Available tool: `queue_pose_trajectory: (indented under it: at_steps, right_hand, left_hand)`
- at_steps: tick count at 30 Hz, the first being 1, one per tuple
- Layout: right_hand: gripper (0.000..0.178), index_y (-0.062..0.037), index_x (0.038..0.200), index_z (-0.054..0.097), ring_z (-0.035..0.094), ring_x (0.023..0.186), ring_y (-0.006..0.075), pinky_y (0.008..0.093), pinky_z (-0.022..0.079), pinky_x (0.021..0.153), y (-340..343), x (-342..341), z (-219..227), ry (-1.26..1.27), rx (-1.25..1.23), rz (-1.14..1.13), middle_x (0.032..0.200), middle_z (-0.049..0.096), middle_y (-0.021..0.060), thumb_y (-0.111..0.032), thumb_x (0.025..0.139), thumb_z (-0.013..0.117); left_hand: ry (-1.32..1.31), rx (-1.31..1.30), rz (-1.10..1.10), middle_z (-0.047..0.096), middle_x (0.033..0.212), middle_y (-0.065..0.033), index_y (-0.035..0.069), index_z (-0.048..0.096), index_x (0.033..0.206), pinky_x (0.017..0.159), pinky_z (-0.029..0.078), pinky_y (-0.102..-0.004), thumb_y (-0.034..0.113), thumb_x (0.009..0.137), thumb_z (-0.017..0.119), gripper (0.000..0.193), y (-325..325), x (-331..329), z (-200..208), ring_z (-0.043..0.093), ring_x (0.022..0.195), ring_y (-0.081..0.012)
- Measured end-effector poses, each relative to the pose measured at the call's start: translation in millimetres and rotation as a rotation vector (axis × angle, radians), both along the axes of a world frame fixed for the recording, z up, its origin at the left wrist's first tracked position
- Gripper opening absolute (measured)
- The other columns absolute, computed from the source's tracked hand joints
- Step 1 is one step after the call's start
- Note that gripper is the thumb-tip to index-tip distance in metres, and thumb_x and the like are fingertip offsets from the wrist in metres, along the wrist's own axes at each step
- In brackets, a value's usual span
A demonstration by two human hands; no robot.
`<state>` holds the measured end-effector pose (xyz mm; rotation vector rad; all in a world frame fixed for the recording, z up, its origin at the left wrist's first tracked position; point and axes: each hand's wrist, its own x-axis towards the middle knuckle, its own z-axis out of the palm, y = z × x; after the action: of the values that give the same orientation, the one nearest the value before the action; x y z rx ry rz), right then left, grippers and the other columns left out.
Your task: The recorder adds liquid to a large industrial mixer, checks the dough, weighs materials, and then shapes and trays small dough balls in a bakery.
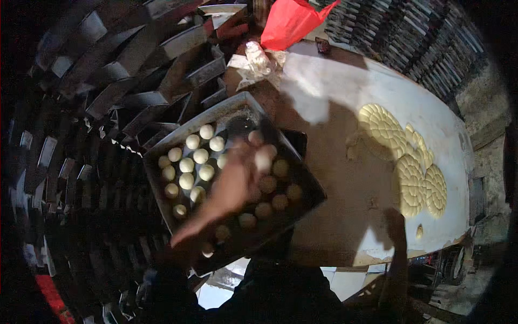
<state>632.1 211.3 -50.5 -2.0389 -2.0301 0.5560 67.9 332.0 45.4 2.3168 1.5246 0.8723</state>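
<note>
My left hand reaches over a dark rectangular baking tray, blurred by motion. A pale dough ball shows at its fingertips, brighter than its shaded neighbours, and appears gripped. Several round dough balls lie spaced across the tray, some in shadow and some hidden under my hand and forearm. In deep shade at the table's near edge is my right hand; its fingers cannot be made out. To its right, scored dough rounds and a cut patterned dough slab lie on the pale table.
Stacked dark metal pans crowd the left side. A red bag and a crumpled clear plastic wrapper sit at the table's far end. More stacked trays stand at the back right. A small dough scrap lies near the front edge.
</note>
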Motion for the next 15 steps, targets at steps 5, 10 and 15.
queue_pose_trajectory:
  at_steps: [5,10,15]
  right_hand:
    - [0.033,0.0,0.107,0.056,0.06,0.09,0.0289,0.0362,0.049,0.079,132.7,-341.9,93.8,0.395,0.533,0.605,0.102,0.059,0.0153,-0.015,0.08,0.067]
    - [0.035,-0.0006,0.106,0.056,0.06,0.086,0.0359,0.0422,0.049,0.076,215.2,-492.7,79.2,0.492,0.498,0.748,0.1,0.059,0.0175,-0.022,0.08,0.066]
    - [0.039,0.0006,0.105,0.057,0.053,0.103,0.038,0.0466,0.044,0.085,221.5,-483.9,65.5,0.245,0.29,0.809,0.105,0.058,0.0205,-0.029,0.081,0.064]
  left_hand:
    - [0.035,-0.006,0.05,0.049,0.121,-0.0243,0.004,0.045,0.125,0.093,0.04,-0.0436,0.008,0.073,0.058,0.054,110.8,-177.8,-100.1,0.047,0.11,-0.0396]
    - [0.112,-0.184,0.213,0.052,0.117,-0.0224,0.007,0.045,0.126,0.092,0.042,-0.0451,0.006,0.075,0.056,0.052,107.2,-132.5,-46.4,0.049,0.11,-0.0386]
    - [0.013,0.118,0.18,0.056,0.105,-0.0204,0.003,0.054,0.116,0.089,0.043,-0.0424,0.003,0.07,0.063,0.047,57.6,-132.3,27.9,0.055,0.098,-0.0394]
